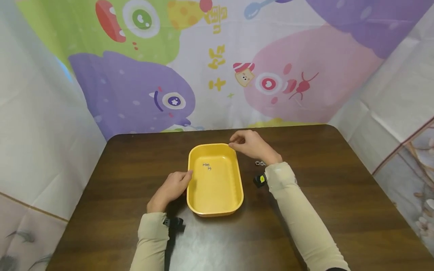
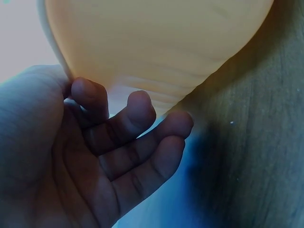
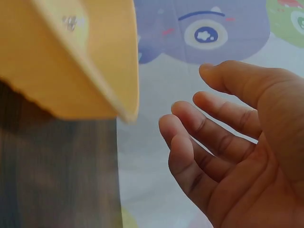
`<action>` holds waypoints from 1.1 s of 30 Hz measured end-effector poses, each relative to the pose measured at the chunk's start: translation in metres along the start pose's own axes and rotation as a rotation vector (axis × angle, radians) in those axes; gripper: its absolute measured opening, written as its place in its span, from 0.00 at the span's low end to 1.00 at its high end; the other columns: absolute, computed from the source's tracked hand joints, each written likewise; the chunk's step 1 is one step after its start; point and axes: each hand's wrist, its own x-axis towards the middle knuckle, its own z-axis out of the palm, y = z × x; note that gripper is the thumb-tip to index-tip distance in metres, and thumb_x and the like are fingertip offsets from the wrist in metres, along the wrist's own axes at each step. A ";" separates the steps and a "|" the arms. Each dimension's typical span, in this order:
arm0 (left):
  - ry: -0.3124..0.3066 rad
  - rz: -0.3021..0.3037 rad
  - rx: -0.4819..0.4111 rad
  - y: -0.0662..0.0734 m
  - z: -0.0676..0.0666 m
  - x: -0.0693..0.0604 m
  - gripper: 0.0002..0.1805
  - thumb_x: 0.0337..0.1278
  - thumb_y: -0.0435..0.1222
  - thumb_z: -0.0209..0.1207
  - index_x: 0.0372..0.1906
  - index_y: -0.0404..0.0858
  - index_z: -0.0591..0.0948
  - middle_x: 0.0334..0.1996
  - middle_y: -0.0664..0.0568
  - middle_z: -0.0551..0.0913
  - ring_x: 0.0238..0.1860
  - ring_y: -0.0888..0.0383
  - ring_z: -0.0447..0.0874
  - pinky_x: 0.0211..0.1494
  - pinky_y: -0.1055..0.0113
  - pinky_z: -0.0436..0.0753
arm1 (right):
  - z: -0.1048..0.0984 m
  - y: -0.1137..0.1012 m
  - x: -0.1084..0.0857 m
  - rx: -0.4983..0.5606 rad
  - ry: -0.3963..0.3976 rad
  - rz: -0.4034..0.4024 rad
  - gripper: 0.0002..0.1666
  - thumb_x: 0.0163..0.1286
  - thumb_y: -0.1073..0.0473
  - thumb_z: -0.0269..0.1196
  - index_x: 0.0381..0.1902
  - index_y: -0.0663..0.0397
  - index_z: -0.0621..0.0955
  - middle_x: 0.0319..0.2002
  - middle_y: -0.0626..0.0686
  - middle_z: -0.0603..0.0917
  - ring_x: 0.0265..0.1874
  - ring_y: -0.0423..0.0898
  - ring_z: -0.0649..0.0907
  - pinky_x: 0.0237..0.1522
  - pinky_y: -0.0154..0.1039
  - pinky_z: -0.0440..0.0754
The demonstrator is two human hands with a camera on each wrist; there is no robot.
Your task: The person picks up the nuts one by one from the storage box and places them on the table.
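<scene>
Nuts [image 1: 207,165] lie inside a yellow tray [image 1: 215,190]; left fingers [image 2: 140,110] grip it; right fingers [image 3: 187,116] hang relaxed near it.

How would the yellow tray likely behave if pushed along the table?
The yellow tray would probably slide rather than tip, being low with a broad base. Its thin-looking walls show no obvious bend where the left hand grips, suggesting it is fairly stiff and light. The small shiny pieces lying loose on its smooth floor may well skitter if jolted.
</scene>
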 end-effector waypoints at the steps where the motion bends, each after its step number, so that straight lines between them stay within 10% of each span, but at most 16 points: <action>1: -0.001 -0.001 0.001 0.000 0.000 0.000 0.27 0.83 0.46 0.42 0.24 0.40 0.77 0.19 0.49 0.78 0.22 0.57 0.74 0.32 0.64 0.74 | 0.001 -0.002 0.001 0.005 0.000 -0.004 0.17 0.74 0.47 0.65 0.52 0.50 0.84 0.46 0.51 0.86 0.45 0.49 0.84 0.50 0.48 0.84; 33: 0.016 0.001 0.022 0.004 0.000 0.002 0.27 0.82 0.45 0.44 0.24 0.38 0.80 0.17 0.54 0.76 0.20 0.59 0.74 0.29 0.65 0.75 | 0.065 -0.024 0.035 0.073 -0.066 -0.068 0.11 0.73 0.55 0.67 0.49 0.54 0.85 0.42 0.51 0.87 0.39 0.44 0.84 0.43 0.37 0.83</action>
